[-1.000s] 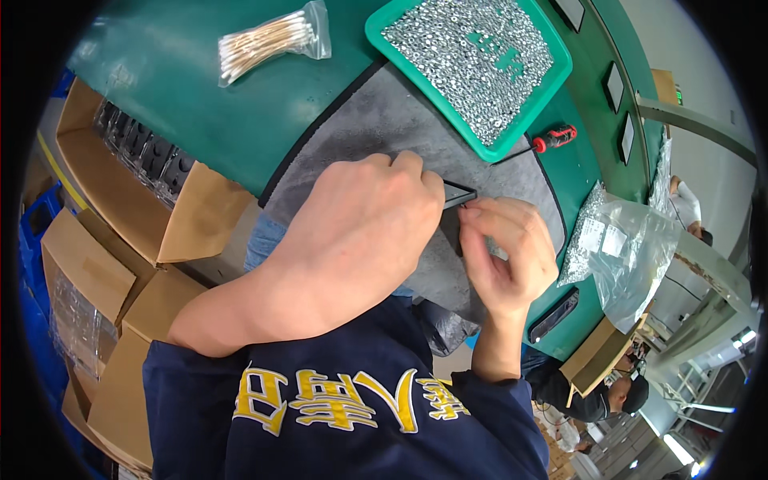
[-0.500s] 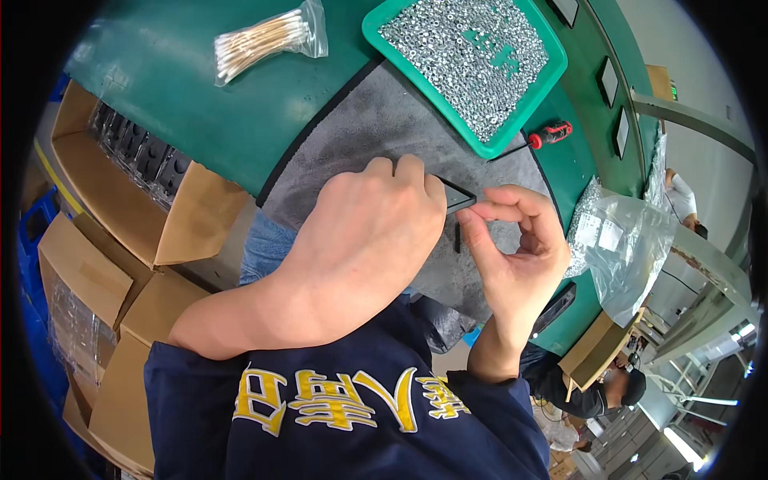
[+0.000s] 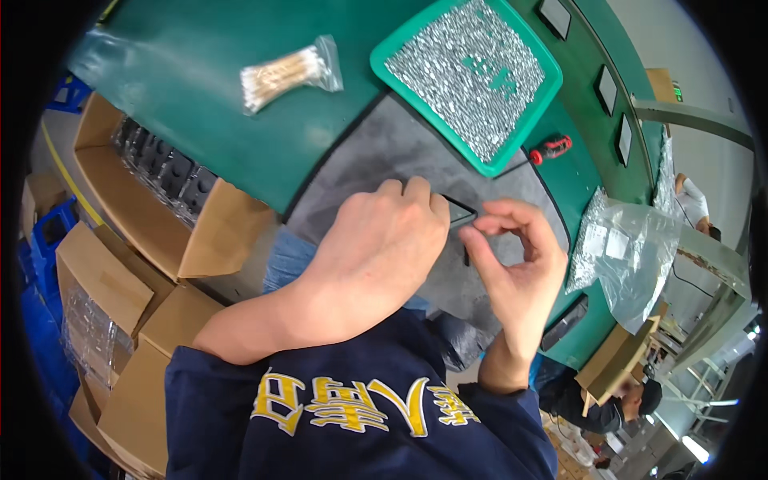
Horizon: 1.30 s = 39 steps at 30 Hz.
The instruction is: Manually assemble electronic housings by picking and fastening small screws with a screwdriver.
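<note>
My left hand point(image 3: 384, 240), back upward, is closed on a small flat black-framed panel point(image 3: 458, 212). Only one corner of the panel shows past the knuckles; the rest is hidden. Just off that corner is my right hand point(image 3: 520, 260), its thumb and forefinger brought together in a pinch. Whatever may sit between those fingertips is too small to make out. Both hands are over a grey cloth point(image 3: 380, 152) spread on the green table. Beneath the right fingertips, a short dark piece point(image 3: 466, 256) shows against the cloth.
A green tray point(image 3: 436, 116) of small metal parts stands beyond the hands, beside a red-black screwdriver point(image 3: 552, 150). Bagged cotton swabs point(image 3: 284, 76) lie far left. Cardboard boxes point(image 3: 144, 220) stand at left; a clear bag point(image 3: 636, 248) is at right. Other people are farther off.
My right fingertips have drawn slightly back from the panel's corner. My left hand keeps its grip. The whole view has shifted a little, so the surroundings sit lower and farther right.
</note>
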{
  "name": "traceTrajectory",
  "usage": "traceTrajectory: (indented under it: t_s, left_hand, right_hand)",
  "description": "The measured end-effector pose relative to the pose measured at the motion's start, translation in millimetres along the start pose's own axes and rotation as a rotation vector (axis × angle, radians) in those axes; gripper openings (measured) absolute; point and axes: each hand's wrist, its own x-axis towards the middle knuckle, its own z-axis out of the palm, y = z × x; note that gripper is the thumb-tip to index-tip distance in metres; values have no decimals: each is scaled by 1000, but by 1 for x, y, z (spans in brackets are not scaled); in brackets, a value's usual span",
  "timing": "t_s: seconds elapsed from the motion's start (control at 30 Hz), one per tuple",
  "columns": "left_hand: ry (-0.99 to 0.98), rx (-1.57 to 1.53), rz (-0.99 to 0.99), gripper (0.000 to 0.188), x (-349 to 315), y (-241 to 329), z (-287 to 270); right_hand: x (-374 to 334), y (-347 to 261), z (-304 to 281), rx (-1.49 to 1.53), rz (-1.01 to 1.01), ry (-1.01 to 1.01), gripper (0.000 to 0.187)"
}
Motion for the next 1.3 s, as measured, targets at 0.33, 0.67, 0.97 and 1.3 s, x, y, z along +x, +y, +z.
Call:
traceTrajectory:
  t_s: [0.33, 0.67, 0.97, 1.3]
  left_hand:
    - [61, -84, 94, 6, 2, -16, -8]
    - [16, 83, 52, 11, 1, -10, -8]
    - [58, 61, 82, 9, 1, -9, -1]
    - [109, 119, 47, 9, -6, -10, 5]
  right_hand:
    - [-1, 9, -29, 15, -40, 132, 27]
    - [75, 71, -42, -255, 217, 226, 34]
    - [135, 95, -48, -417, 203, 110, 50]
    - [75, -2, -64, 1155, -406, -514, 43]
